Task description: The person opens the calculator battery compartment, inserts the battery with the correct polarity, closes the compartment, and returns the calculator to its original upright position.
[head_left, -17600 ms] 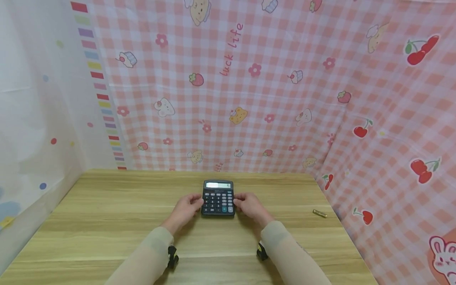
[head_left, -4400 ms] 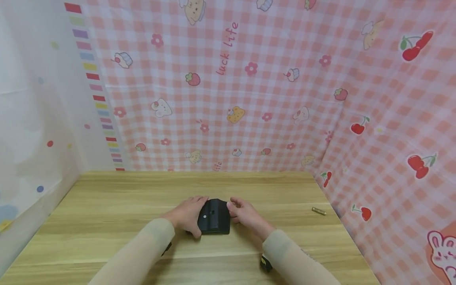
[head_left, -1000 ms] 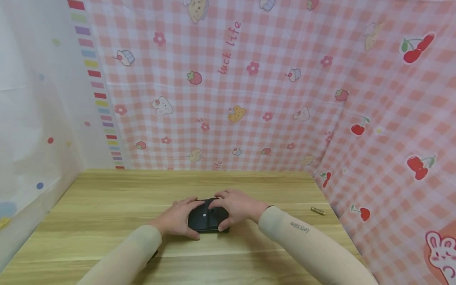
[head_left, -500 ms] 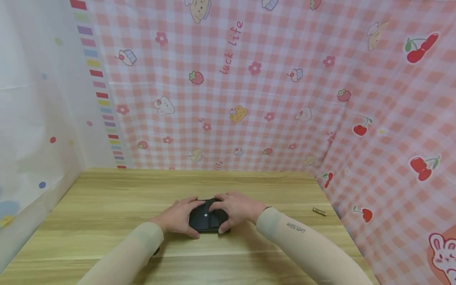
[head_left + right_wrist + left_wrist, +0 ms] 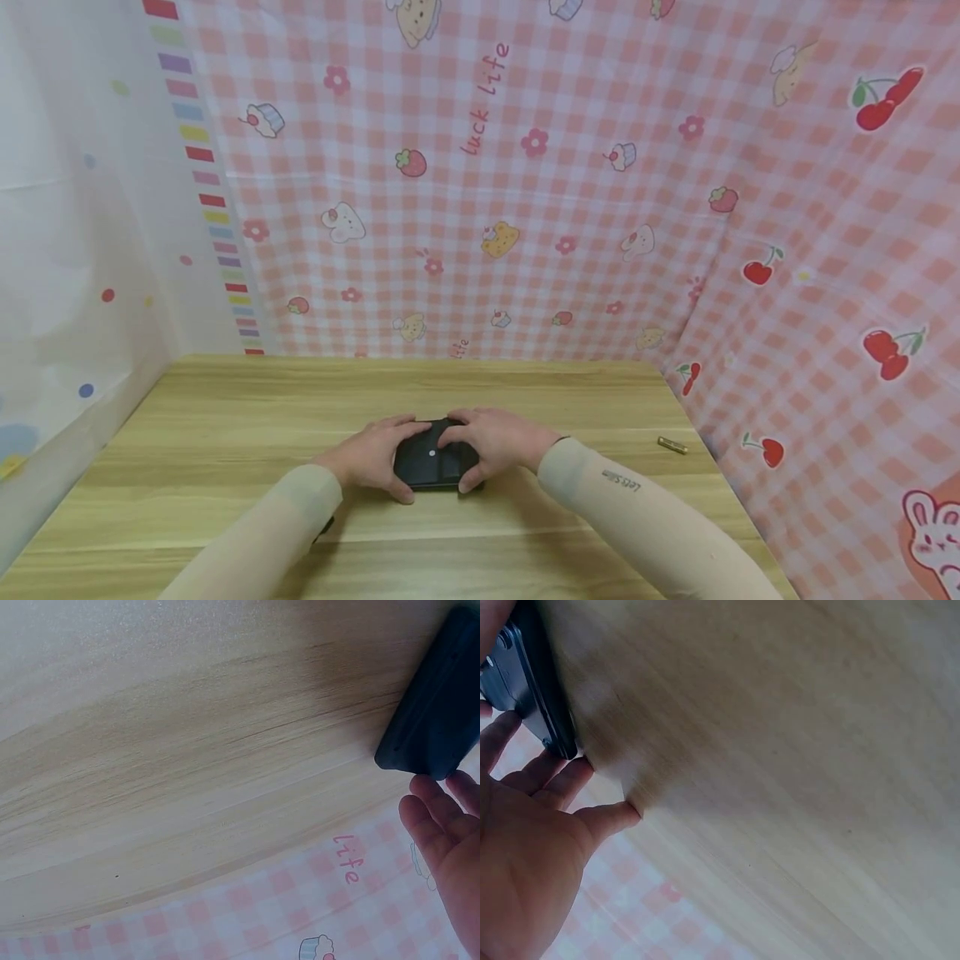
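A black calculator (image 5: 420,462) lies face down on the wooden table, its dark back with a small white dot turned up. My left hand (image 5: 367,457) holds its left side, thumb at the near edge and fingers over the far edge. From the right, my right hand (image 5: 504,442) grips the other end, with a fingertip bent onto the back and the thumb at the near edge. In the left wrist view, fingertips of the left hand (image 5: 525,847) sit at the far end of the calculator (image 5: 536,682). The right wrist view shows fingertips against the calculator's corner (image 5: 431,705).
A small gold cylinder (image 5: 672,445), like a battery, lies near the right edge of the table (image 5: 247,417). A pink checked cloth (image 5: 450,200) hangs behind the table and along its right side. A white cloth (image 5: 90,250) hangs on the left.
Long before, the calculator lay face up with its display showing; later its back faced up. The right hand has since moved from its right edge over onto the back. Over the last second, almost nothing moved.
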`<state>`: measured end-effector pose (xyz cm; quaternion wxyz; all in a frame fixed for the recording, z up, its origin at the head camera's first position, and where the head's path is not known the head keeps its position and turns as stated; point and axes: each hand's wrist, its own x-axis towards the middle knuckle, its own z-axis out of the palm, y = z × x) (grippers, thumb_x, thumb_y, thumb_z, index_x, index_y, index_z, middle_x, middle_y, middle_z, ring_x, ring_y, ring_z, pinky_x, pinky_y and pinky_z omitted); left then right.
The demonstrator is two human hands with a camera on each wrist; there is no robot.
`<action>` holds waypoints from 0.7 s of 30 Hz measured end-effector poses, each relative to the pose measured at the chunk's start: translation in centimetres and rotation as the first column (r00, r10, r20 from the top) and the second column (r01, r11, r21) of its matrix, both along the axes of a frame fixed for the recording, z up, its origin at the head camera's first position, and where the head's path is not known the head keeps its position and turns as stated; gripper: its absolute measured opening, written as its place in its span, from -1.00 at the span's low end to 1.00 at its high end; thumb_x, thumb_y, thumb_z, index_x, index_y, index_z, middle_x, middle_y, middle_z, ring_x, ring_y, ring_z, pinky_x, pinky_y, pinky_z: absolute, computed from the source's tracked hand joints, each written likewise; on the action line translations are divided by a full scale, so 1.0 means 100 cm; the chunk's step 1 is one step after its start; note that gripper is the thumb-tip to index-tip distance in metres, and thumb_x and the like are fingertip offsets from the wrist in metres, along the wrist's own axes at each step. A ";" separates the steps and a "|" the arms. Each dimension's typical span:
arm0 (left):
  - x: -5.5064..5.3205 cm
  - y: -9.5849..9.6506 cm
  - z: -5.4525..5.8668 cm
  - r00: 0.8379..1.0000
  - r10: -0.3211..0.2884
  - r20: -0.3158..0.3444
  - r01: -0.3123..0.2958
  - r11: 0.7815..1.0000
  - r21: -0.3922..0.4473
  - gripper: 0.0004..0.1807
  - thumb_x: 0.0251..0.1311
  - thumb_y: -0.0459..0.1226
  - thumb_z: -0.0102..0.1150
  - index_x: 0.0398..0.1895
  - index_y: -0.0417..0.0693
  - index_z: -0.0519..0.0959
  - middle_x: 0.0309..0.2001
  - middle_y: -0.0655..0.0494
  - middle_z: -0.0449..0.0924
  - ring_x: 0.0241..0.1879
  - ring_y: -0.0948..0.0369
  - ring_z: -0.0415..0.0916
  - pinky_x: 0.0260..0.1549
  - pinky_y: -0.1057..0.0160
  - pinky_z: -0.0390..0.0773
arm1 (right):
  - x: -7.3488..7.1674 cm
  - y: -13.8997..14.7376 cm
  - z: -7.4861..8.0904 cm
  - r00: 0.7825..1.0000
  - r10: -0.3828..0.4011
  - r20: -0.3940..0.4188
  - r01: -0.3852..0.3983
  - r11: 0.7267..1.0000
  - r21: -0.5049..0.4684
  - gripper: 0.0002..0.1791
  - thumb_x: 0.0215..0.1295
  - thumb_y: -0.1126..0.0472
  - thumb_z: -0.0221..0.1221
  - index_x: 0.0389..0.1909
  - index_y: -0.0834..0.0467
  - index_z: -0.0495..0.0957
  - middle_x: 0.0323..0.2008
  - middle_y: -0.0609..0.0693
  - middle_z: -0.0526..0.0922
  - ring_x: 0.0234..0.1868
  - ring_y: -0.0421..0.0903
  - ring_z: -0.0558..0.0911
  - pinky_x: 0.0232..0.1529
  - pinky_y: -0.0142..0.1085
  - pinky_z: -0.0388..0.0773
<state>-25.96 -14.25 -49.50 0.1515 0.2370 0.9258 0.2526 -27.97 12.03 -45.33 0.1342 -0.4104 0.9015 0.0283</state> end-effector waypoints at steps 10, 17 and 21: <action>-0.004 -0.002 -0.002 1.000 -0.007 -0.004 0.007 1.000 -0.005 0.24 -0.20 0.07 0.80 0.64 0.22 0.34 0.68 -0.17 0.17 0.61 -0.30 0.19 0.47 -0.39 0.33 | -0.001 0.001 -0.001 1.000 0.012 -0.016 -0.012 1.000 -0.024 -0.22 0.20 -0.36 0.47 0.42 -0.26 0.49 0.63 0.10 0.31 0.56 0.11 0.45 0.57 -0.01 0.41; -0.005 -0.004 0.005 0.998 -0.035 0.050 0.034 0.999 0.030 0.22 -0.18 -0.08 0.82 0.64 0.09 0.34 0.67 -0.25 0.13 0.61 -0.33 0.17 0.50 -0.40 0.29 | -0.002 0.001 0.000 1.000 0.012 0.005 -0.011 0.999 -0.041 -0.25 0.18 -0.34 0.49 0.35 -0.23 0.52 0.63 0.09 0.32 0.52 0.11 0.50 0.50 -0.02 0.50; -0.005 -0.005 0.007 0.997 -0.042 0.060 0.040 0.998 0.038 0.22 -0.18 -0.12 0.82 0.64 0.07 0.34 0.68 -0.26 0.12 0.61 -0.32 0.16 0.51 -0.37 0.30 | -0.004 0.000 0.001 1.000 0.009 0.007 -0.009 0.999 -0.037 -0.30 0.17 -0.32 0.50 0.30 -0.23 0.54 0.61 0.08 0.34 0.47 0.09 0.55 0.43 -0.08 0.56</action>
